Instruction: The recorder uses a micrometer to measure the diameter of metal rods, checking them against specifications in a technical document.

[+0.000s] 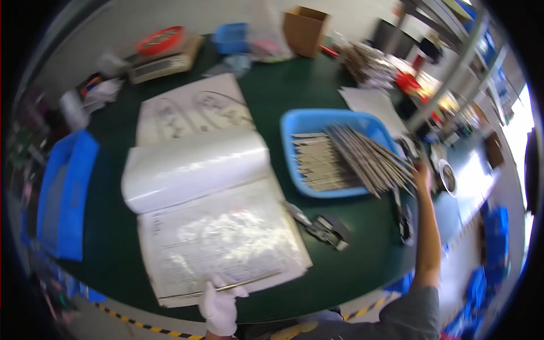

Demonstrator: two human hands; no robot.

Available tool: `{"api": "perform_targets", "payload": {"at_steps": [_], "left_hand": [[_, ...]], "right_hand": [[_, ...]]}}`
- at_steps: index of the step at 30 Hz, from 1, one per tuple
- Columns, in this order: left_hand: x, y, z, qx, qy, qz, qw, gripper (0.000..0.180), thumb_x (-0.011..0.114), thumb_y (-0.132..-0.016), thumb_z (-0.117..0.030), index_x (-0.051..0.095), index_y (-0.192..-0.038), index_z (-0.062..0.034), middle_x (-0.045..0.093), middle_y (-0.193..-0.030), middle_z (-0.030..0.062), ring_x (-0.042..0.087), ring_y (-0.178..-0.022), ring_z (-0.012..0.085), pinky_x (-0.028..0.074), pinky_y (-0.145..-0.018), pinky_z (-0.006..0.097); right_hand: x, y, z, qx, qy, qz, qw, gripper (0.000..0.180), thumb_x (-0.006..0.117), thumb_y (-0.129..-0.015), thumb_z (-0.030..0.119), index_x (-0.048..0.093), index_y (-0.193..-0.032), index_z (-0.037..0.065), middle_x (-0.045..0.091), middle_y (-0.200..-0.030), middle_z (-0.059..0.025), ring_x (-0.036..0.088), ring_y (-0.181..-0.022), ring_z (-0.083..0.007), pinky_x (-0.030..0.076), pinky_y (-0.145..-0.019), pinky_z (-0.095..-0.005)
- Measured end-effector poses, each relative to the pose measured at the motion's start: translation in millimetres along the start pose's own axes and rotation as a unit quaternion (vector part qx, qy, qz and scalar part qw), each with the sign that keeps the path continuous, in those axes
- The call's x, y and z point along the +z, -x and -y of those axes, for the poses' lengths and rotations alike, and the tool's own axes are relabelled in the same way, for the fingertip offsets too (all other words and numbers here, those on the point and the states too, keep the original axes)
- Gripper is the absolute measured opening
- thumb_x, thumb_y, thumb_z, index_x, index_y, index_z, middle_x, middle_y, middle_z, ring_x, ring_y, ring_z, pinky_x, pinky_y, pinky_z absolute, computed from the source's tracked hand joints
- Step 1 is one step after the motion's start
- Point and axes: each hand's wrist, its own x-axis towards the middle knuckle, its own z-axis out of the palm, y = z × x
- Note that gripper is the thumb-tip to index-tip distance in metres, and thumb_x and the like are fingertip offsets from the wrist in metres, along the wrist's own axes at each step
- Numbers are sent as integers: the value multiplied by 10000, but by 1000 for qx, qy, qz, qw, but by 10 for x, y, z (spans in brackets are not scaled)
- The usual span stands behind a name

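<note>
My left hand (pixel 218 306), in a white glove, is closed around a thin metal rod (pixel 249 281) at the near edge of an open binder of plastic sleeves (pixel 226 238). The rod lies nearly level across the lower page. My bare right hand (pixel 423 177) reaches out beyond the right side of a light blue plastic basket (pixel 290 164); its fingers are blurred and partly hidden. Inside the basket, flat pointed metal strips (pixel 323 161) lie on the left, and a bundle of long grey rods or strips (pixel 368 161) slants over the right rim towards that hand.
A grey-and-black hand tool (pixel 326 229) lies between binder and basket. Another dark tool (pixel 404 224) is near the right table edge. A blue bin (pixel 68 195) stands at left. Behind are a scale (pixel 156 69) with a red bowl (pixel 160 41), and a cardboard box (pixel 306 31).
</note>
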Motion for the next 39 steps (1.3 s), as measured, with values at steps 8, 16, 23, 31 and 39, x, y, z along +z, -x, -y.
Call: {"api": "perform_targets", "payload": {"at_steps": [8, 16, 23, 31, 39], "left_hand": [[-117, -40, 21, -28, 27, 33, 999, 227, 407, -883, -245, 418, -872, -19, 436, -824, 98, 548, -717, 275, 473, -690, 408], [4, -131, -112, -62, 48, 56, 995, 197, 376, -896, -216, 424, -839, -33, 475, -769, 109, 524, -674, 220, 448, -677, 358], [-27, -168, -138, -37, 29, 96, 994, 202, 350, -909, -200, 414, -821, -30, 468, -709, 116, 478, -616, 162, 427, -649, 307], [-5, -123, -131, -31, 11, 79, 996, 204, 361, -906, -215, 403, -849, -24, 472, -748, 116, 477, -637, 164, 429, -644, 320], [-37, -148, -151, -14, 17, 102, 995, 242, 334, -910, -223, 433, -852, -10, 479, -764, 122, 488, -645, 176, 437, -639, 331]], "right_hand": [[316, -59, -127, -99, 59, -66, 991, 193, 523, -730, 229, 558, -800, 53, 524, -861, -154, 497, -856, -333, 389, -717, -400], [161, -457, -575, -251, 56, -2, 966, 354, 563, -707, 253, 571, -993, 43, 545, -937, -154, 509, -911, -326, 397, -792, -368], [-558, 563, -545, -83, -99, 194, 972, 321, 514, -758, 133, 541, -1048, -1, 576, -898, -71, 541, -785, -156, 423, -709, -252], [-681, 1327, -192, -99, -91, 119, 984, 295, 562, -708, 58, 553, -996, -8, 525, -792, -42, 463, -617, -99, 399, -543, -228], [-862, 1228, 25, -23, -49, 146, 988, 216, 500, -581, -26, 446, -786, 17, 452, -589, -35, 447, -444, -104, 362, -402, -237]]}}
